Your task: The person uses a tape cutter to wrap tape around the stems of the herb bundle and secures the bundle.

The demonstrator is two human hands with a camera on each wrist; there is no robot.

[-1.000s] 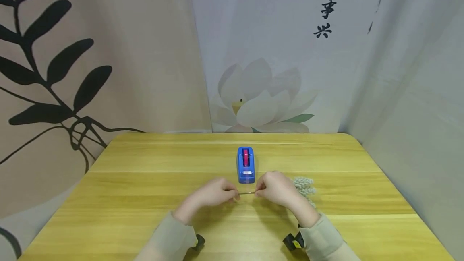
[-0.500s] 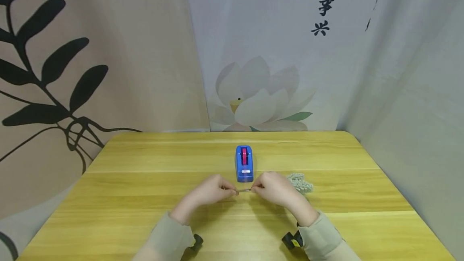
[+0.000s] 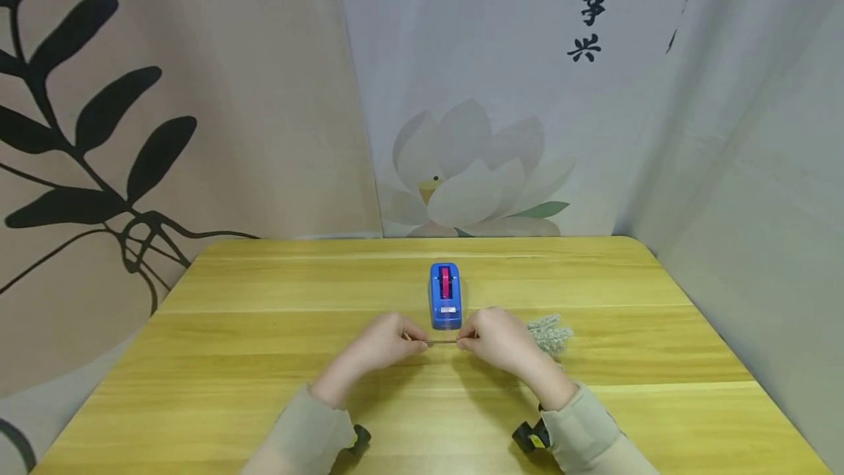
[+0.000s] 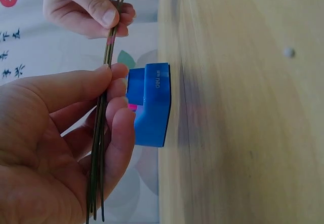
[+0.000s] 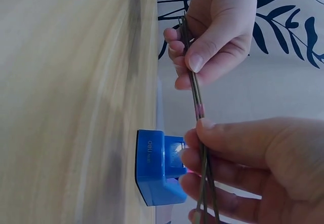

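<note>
Between thumb and fingers, my left hand (image 3: 389, 343) pinches a thin bundle of dark green stems (image 4: 96, 158), whose loose ends run down across the palm. My right hand (image 3: 497, 339) pinches the same bundle nearer its pale grey-green flower heads (image 3: 550, 334), which stick out beyond that hand. A pinkish band of tape (image 5: 199, 110) wraps the stems in the short gap between the hands. Just beyond the hands stands a blue tape dispenser (image 3: 446, 297) with a pink-red reel. In the head view, the fingers cover most of the stems.
The wooden table (image 3: 264, 292) carries the dispenser and stretches to both sides of the arms. Behind it hangs a curtain (image 3: 277, 94) printed with dark leaves, a lotus and characters. Black wrist cameras (image 3: 530, 437) sit under the sleeve cuffs.
The flower heads look differently turned and spread from frame to frame, as the bundle has rotated between my fingers. Both hands keep their pinch and stay in nearly the same place.
</note>
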